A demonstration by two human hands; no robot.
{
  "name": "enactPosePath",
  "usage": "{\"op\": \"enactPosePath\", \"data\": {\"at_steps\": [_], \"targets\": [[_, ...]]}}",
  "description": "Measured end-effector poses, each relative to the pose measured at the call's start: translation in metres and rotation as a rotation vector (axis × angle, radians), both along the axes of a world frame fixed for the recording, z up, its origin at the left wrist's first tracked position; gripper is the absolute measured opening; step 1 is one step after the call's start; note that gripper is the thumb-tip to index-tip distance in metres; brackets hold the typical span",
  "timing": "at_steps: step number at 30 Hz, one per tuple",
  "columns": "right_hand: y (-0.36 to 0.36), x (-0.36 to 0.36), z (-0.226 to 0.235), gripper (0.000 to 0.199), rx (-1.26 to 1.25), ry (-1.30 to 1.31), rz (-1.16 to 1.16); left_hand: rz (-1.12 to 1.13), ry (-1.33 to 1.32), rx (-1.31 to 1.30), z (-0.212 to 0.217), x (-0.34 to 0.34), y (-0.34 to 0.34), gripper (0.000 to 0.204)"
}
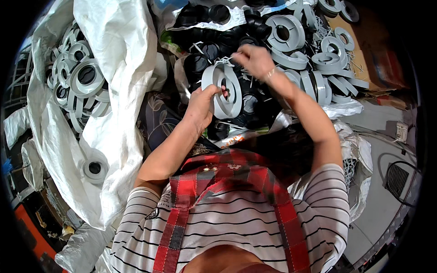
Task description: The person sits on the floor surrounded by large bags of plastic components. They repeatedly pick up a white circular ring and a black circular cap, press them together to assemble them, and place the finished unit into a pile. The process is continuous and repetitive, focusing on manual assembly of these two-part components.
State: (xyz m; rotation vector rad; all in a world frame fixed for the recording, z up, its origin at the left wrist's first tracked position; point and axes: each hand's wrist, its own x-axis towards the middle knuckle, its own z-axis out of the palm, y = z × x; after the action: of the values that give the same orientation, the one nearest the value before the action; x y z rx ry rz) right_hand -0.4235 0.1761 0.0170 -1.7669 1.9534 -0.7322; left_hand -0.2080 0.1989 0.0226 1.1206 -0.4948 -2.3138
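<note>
My left hand [202, 107] grips a grey plastic ring-shaped part [233, 98], its thumb on the near side and fingertips showing through the centre hole. The part is tilted on edge above a sack of black round plastic fittings [249, 103]. Up and to the right of it, my right hand [256, 60] is closed with its fingers curled and slightly blurred. Whether anything small sits in those fingers is hidden. Thin pale plastic scraps [223, 61] lie by the top of the ring.
Several grey rings and flanges [286, 34] are heaped at the right beside a cardboard sheet [359, 50]. On the left stands a white woven sack [120, 50] with grey-and-black assembled rings [86, 75] in it. A bag of pale scraps [349, 170] is near my right elbow.
</note>
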Motion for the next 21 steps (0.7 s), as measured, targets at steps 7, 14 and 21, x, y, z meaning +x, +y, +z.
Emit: {"op": "enactPosePath", "data": {"at_steps": [7, 14, 21], "targets": [[-0.047, -0.084, -0.137, 0.024, 0.243, 0.552, -0.089, 0.113, -0.079, -0.18, 0.0, 0.0, -0.009, 0.027], [0.037, 0.004, 0.014, 0.013, -0.256, -0.085, 0.282, 0.182, 0.22, -0.102, -0.005, -0.009, -0.004, 0.029], [0.069, 0.026, 0.069, 0.074, -0.076, 0.015, 0.212, -0.007, 0.168, -0.415, 0.024, -0.003, 0.014, 0.037]]}}
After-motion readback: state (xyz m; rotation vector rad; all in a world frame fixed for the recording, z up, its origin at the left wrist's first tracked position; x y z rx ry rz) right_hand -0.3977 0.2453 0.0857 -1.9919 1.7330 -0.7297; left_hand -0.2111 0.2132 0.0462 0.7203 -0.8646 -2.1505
